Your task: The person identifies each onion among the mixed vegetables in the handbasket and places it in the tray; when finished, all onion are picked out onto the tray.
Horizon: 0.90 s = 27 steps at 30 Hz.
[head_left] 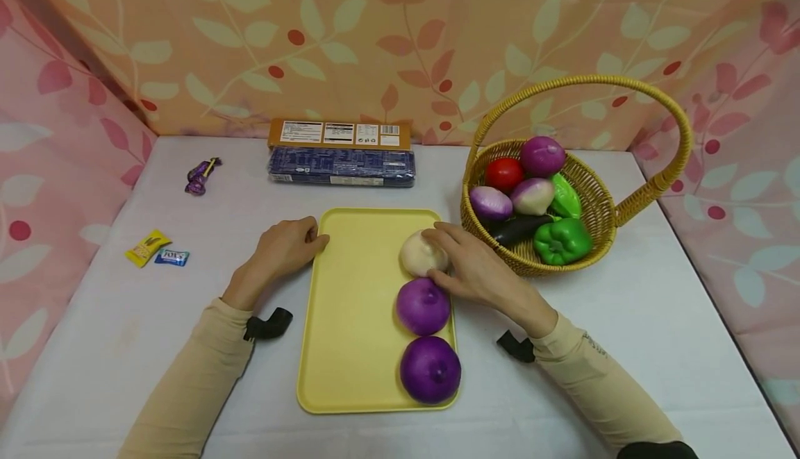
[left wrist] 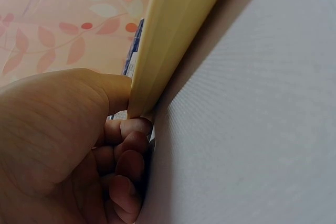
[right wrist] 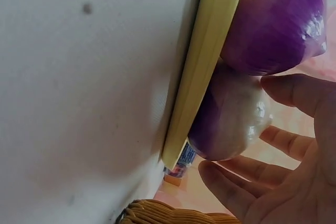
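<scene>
A: From the head camera, where is the pale onion (head_left: 423, 253)?
B: On the yellow tray (head_left: 350, 320), at the 1 o'clock end of its right edge, touching the purple onion (head_left: 423, 305) at its 6 o'clock. The right hand (head_left: 478, 268) lies over its right side, fingers relaxed and spread, touching rather than gripping. It looks like smooth, light, hard plastic, probably slippery; I'd cup it around the widest part.
A: And the left wrist view?
B: The left hand (left wrist: 68, 150) has its thumb against the tray's rim, the other fingers curled beneath on the bench (left wrist: 252, 129).
A: The right wrist view?
B: The onion (right wrist: 231, 124) is glossy, whitish with a purple blush, and the open fingers (right wrist: 231, 187) are spread around it.
</scene>
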Tool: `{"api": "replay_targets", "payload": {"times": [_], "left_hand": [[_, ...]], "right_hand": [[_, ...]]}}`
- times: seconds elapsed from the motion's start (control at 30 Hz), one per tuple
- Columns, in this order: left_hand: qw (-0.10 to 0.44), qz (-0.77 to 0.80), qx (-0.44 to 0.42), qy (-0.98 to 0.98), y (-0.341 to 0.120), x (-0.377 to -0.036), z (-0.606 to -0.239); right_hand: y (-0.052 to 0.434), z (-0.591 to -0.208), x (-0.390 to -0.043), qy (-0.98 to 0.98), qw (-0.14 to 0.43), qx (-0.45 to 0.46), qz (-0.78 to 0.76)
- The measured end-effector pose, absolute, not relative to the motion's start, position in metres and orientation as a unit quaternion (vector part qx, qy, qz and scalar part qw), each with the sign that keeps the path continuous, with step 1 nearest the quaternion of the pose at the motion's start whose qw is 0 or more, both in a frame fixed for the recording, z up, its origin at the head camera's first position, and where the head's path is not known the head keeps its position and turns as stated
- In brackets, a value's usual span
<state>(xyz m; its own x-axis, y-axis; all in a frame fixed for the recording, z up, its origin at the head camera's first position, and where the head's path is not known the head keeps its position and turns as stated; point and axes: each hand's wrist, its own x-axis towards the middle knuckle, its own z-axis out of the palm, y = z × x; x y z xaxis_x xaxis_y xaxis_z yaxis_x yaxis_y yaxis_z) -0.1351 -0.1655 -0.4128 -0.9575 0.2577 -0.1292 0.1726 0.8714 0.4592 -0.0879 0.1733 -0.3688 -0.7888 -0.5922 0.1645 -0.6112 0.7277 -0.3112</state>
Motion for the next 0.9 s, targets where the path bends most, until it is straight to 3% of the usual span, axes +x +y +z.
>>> {"api": "replay_targets", "payload": {"times": [0.17,0.4,0.53,0.67,0.8,0.9], "left_hand": [[0.096,0.23,0.112,0.962,-0.166,-0.135,-0.412],[0.094,0.229,0.112,0.962,-0.165,-0.135,-0.412],[0.096,0.23,0.111,0.962,-0.165,-0.134,-0.412],[0.098,0.231,0.11,0.962,-0.165,-0.134,-0.412],[0.096,0.229,0.109,0.963,-0.165,-0.134,-0.412],[0.092,0.228,0.11,0.963,-0.165,-0.134,-0.412]], "right_hand": [[0.175,-0.36,-0.085,-0.929,0.057,0.32,0.177],[0.191,-0.345,-0.103,-0.907,0.202,0.279,0.241],[0.206,-0.346,-0.123,-0.916,0.246,0.224,0.222],[0.217,-0.35,-0.135,-0.949,0.202,0.181,0.163],[0.222,-0.349,-0.14,-0.974,0.08,0.16,0.139],[0.224,-0.349,-0.142,-0.979,0.022,0.155,0.131]]}}
